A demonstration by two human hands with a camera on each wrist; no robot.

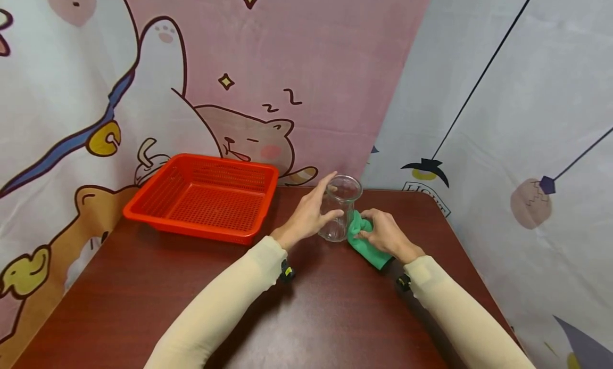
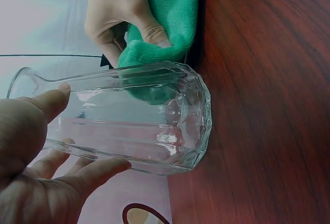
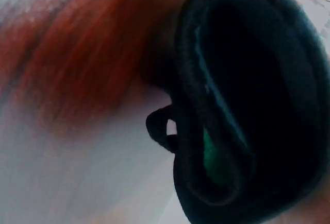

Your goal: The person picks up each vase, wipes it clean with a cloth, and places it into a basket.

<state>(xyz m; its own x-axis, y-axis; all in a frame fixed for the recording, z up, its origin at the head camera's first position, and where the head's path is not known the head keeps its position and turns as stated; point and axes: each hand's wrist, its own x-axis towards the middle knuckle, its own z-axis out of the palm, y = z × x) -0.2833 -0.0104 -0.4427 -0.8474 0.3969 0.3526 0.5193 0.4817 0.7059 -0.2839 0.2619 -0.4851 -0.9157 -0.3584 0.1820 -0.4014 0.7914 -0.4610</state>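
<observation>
Head view alone shows red basket (image 1: 203,196).

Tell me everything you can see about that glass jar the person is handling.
The glass jar is clear and empty, with a flared rim, narrower neck and faceted, ribbed sides. It stands upright on the dark wooden table, right of the red basket. The left hand cups its side with thumb and fingers, while the right hand presses a green cloth against its other side.
</observation>
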